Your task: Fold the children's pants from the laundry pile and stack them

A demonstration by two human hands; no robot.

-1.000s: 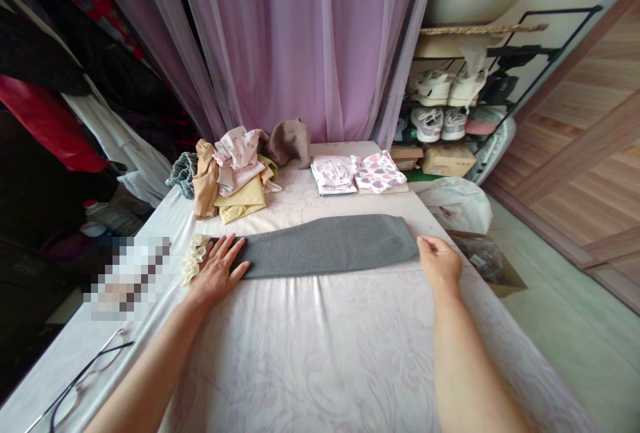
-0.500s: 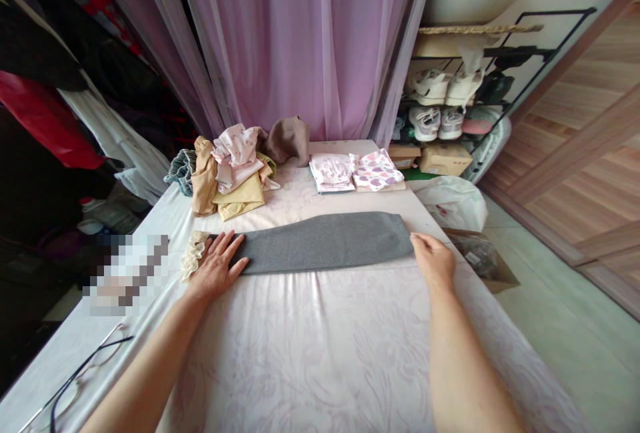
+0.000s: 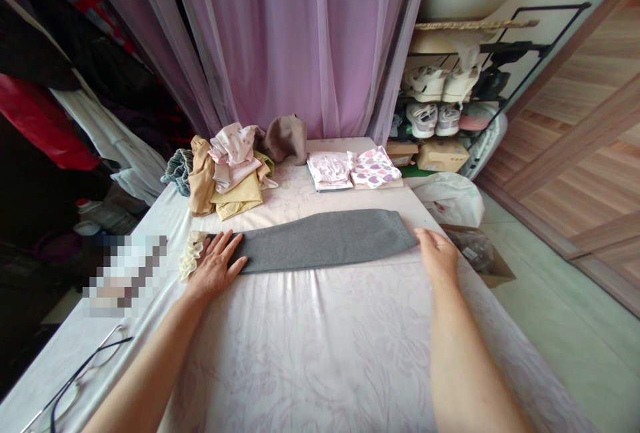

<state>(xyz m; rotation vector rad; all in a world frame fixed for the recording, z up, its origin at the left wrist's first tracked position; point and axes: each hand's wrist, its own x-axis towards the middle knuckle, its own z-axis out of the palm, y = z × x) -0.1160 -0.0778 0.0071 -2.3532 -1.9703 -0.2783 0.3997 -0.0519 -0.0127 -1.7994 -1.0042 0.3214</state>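
A pair of grey pants point(image 3: 320, 243), folded lengthwise into one long strip, lies across the cloth-covered surface point(image 3: 310, 346). Cream ruffles point(image 3: 192, 258) trim its left end. My left hand point(image 3: 215, 266) rests flat on the fabric beside the ruffles, its fingers spread. At the opposite end, my right hand point(image 3: 439, 259) has thumb and fingers pinched together at the near corner of the waist edge, drawing that corner to a point. Part of the ruffled end is hidden under my left hand.
A loose heap of clothes point(image 3: 225, 176) sits at the back left. Two folded stacks, one pale pink point(image 3: 330, 171) and one heart-patterned point(image 3: 376, 167), lie at the back right. Glasses point(image 3: 75, 379) are near the left edge. Beyond the right edge stand a cardboard box point(image 3: 495, 266) and a shoe rack point(image 3: 515, 53).
My right hand has shifted slightly right and up, pulling the pants' near waist corner outward. My left hand stays flat on the ruffled end. The view has moved slightly.
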